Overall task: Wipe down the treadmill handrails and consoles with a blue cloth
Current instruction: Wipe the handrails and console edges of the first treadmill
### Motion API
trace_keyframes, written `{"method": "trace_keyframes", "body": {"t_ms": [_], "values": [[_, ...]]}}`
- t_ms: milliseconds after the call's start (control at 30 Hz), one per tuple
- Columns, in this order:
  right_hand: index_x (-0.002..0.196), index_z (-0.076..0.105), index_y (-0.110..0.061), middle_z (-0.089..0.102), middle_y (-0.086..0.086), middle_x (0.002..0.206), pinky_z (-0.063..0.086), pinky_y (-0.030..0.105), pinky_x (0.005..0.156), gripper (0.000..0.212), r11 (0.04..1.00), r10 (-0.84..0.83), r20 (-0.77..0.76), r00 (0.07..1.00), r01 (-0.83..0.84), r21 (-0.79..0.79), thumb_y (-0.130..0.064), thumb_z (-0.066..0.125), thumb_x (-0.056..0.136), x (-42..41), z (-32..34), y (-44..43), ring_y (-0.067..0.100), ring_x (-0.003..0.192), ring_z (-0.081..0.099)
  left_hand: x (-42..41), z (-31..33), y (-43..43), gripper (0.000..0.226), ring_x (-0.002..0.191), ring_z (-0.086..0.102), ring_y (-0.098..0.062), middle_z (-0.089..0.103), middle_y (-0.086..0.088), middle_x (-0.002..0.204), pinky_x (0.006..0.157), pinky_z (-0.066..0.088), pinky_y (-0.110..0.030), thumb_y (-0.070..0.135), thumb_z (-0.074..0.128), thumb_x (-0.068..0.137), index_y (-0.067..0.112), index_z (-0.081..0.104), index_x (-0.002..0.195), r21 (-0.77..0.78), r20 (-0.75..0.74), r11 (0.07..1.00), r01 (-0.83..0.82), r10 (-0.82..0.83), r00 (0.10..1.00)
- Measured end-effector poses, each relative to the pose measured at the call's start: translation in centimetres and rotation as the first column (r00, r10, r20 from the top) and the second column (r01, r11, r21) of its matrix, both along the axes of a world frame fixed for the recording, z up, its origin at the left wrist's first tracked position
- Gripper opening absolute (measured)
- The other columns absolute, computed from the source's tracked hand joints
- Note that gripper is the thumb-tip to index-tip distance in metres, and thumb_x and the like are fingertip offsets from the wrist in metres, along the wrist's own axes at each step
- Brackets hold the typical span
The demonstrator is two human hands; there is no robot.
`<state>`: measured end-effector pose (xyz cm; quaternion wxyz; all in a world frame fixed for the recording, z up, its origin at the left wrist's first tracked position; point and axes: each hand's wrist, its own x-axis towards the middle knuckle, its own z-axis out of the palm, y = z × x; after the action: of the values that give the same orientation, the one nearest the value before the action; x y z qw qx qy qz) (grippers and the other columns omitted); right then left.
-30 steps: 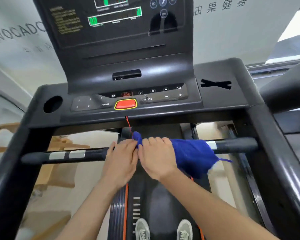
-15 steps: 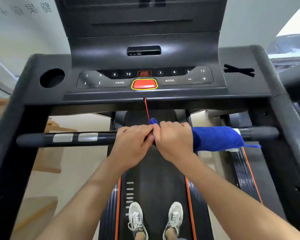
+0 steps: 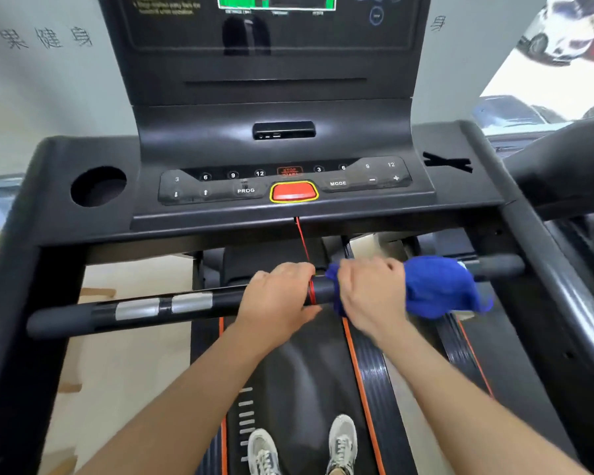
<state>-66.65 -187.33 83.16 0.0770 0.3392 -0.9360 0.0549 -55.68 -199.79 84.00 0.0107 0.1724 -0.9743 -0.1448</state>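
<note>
A black crossbar handrail (image 3: 144,308) with silver sensor plates runs across the treadmill below the console (image 3: 288,186). My left hand (image 3: 278,299) grips the bar near its middle, next to a red safety cord (image 3: 304,248) wound round it. My right hand (image 3: 371,296) grips the blue cloth (image 3: 439,289), which is wrapped over the right part of the bar. A short bare stretch of bar shows between my two hands. The cloth bunches out to the right of my right hand and covers the right sensor plates.
The console has a red stop button (image 3: 294,192), a cup holder hole (image 3: 98,186) on the left and a black tape cross (image 3: 448,162) on the right. Thick side rails (image 3: 563,303) flank the belt (image 3: 309,371), where my two shoes stand. Another machine sits at far right.
My right hand with the cloth has slid a little to the right along the bar, opening a small gap from my left hand. The camera has also tilted.
</note>
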Motion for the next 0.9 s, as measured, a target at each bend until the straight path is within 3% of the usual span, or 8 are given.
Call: {"method": "trace_keyframes", "body": {"t_ms": [67,200,267,367,533,700,800,900], "values": [[0.068,0.054,-0.023,0.061,-0.003,0.066,0.03,0.038,0.074,0.032,0.99,0.04,0.09,0.995,-0.027,-0.141,-0.032,0.031,0.088,3.3,0.2,-3.1,0.022,0.065,0.057,0.2,0.1,-0.6,0.041,0.095,0.06,-0.018,0.062,0.009,0.1,0.076,0.038,-0.034,0.045,0.062,0.078,0.027,0.044,0.111,-0.014,0.031,1.0,0.014,-0.013,0.999],[0.082,0.06,-0.024,0.065,-0.002,0.077,0.039,0.039,0.077,0.047,0.983,0.169,0.063,0.984,-0.173,0.066,-0.049,0.022,0.095,0.1,-0.1,0.6,0.024,0.077,0.06,1.4,-0.2,-2.1,0.042,0.086,0.061,-0.02,0.064,0.008,0.09,0.08,0.043,-0.037,0.051,0.058,0.076,0.028,0.043,0.107,-0.003,-0.001,1.0,-0.008,0.008,1.0],[0.077,0.061,-0.023,0.065,0.0,0.073,0.042,0.041,0.075,0.049,0.986,-0.006,0.023,1.0,0.002,0.166,-0.046,0.021,0.094,-3.6,0.3,3.6,0.03,0.077,0.06,1.8,-0.8,-2.4,0.043,0.093,0.058,-0.018,0.062,0.01,0.096,0.079,0.042,-0.036,0.054,0.057,0.074,0.03,0.046,0.108,0.017,-0.061,1.0,0.004,-0.003,0.998],[0.074,0.053,-0.022,0.063,0.003,0.07,0.039,0.041,0.082,0.023,0.948,-0.175,-0.011,0.985,0.171,0.268,-0.027,0.038,0.09,-3.2,0.8,2.8,0.031,0.076,0.057,1.6,-1.7,-2.1,0.059,0.107,0.055,-0.015,0.06,0.014,0.116,0.082,0.04,-0.036,0.064,0.053,0.074,0.03,0.051,0.122,-0.043,-0.117,0.997,0.06,-0.064,0.991],[0.074,0.059,-0.024,0.063,-0.009,0.078,0.026,0.039,0.098,0.045,0.988,-0.098,0.15,0.984,0.114,-0.108,-0.038,0.021,0.095,4.5,-0.3,-3.5,0.016,0.085,0.056,0.4,-1.7,-1.6,0.043,0.094,0.06,-0.016,0.063,0.007,0.099,0.075,0.034,-0.032,0.056,0.046,0.086,0.028,0.051,0.118,-0.078,-0.058,0.991,0.111,-0.116,0.992],[0.083,0.065,-0.024,0.066,-0.01,0.086,0.022,0.037,0.104,0.049,0.976,-0.036,0.205,0.978,0.078,-0.201,-0.038,0.019,0.096,4.8,-0.6,-3.2,0.014,0.093,0.057,1.4,-2.1,-2.2,0.025,0.069,0.062,-0.014,0.063,0.009,0.072,0.068,0.04,-0.03,0.048,0.057,0.077,0.026,0.061,0.089,-0.02,-0.245,0.996,0.092,-0.094,0.965],[0.097,0.069,-0.023,0.068,-0.01,0.095,0.021,0.035,0.107,0.049,0.954,-0.074,0.227,0.971,0.136,-0.268,-0.037,0.022,0.096,7.6,-0.5,-5.0,0.013,0.1,0.057,2.5,-2.1,-2.2,0.017,0.072,0.063,-0.012,0.066,0.012,0.076,0.078,0.044,-0.031,0.043,0.06,0.077,0.031,0.062,0.09,0.003,-0.256,1.0,0.007,-0.006,0.967],[0.101,0.066,-0.026,0.067,-0.011,0.098,0.032,0.034,0.092,0.04,0.971,0.186,0.122,0.975,-0.164,-0.172,-0.036,0.027,0.097,4.1,-0.3,-1.5,0.013,0.097,0.059,3.1,-1.6,-2.6,0.036,0.08,0.063,-0.012,0.066,0.013,0.083,0.077,0.045,-0.033,0.056,0.058,0.073,0.035,0.06,0.102,-0.046,-0.172,0.999,-0.017,0.009,0.985]]}}
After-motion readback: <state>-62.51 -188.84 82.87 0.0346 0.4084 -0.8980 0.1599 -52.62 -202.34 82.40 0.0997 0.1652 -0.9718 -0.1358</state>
